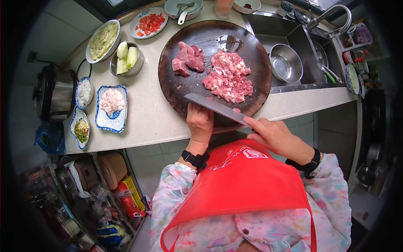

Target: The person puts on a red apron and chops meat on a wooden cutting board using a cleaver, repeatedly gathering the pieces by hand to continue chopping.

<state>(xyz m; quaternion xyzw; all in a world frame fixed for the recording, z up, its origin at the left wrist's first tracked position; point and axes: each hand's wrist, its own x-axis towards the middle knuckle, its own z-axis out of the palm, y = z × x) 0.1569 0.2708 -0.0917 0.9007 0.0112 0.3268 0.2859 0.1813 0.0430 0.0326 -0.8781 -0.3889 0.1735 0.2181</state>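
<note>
My right hand [273,133] is closed around the handle of a kitchen knife [216,108]. Its broad blade slants up and left over the near edge of a round wooden chopping board [176,94]. Just under the blade's far end is my left hand [200,123], fingers curled in; the blade partly covers them, so whatever they hold is hidden. Chopped meat [228,77] lies in a loose heap on the right half of the board, beyond the knife. To its left sit larger raw meat pieces [189,59]. Small bits of meat lie close to the blade.
Left of the board are a patterned dish of pale minced food [112,101], a metal bowl with peeled vegetable pieces [126,59] and a plate of chopped red pieces [150,24]. A sink [268,31] with a metal basin [286,63] is on the right.
</note>
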